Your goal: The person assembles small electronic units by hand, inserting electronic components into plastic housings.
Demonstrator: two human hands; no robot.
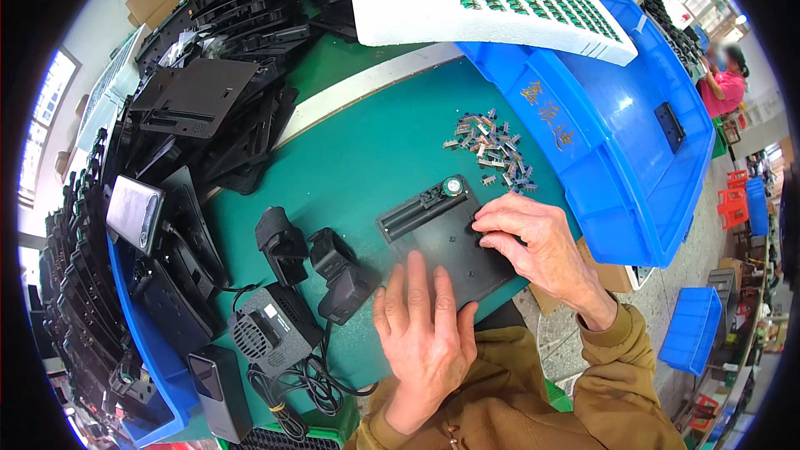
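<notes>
A flat black plastic housing lies on the green table mat, with a slotted strip and a small round silvery part along its far edge. My left hand rests on its near left side, fingers stretched out flat. At the housing's right edge, my right hand has thumb and fingertips pinched together; whatever is between them is too small or hidden to make out. Just beyond the housing, a loose heap of small metal slide switches is spread on the mat.
A blue bin stands at right, topped by a white foam tray of green circuit boards. Black plastic housings pile up at far left. Left of my hands lie a grey-black power adapter, cables and a power bank. Another person sits far right.
</notes>
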